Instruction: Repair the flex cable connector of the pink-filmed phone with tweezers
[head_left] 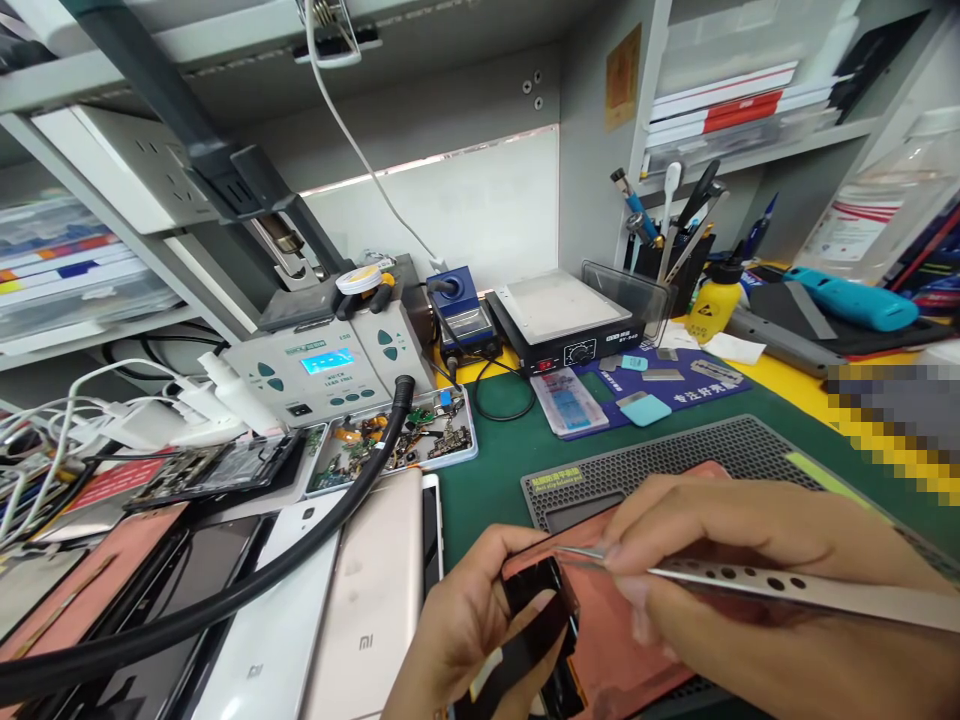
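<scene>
My left hand (480,600) is closed on the edge of a flat phone screen panel (619,645) with a copper-pink back. A black flex cable (525,650) runs from the panel across my left fingers. In my right hand (720,560) is a pair of metal tweezers (720,577), with a row of dark holes along its side. Its tip meets the panel near the upper left corner, close to my left fingertips. Whether the tip grips anything is too small to tell. Beneath the panel lies a grey perforated mat (667,450).
Phones, including a gold one (375,590), lie at the left under a black hose (330,545). A tray (465,450) of small circuit parts sits before a hot air station (322,365). A heating plate (562,310), yellow bottle (712,295) and pen holder (679,260) stand behind.
</scene>
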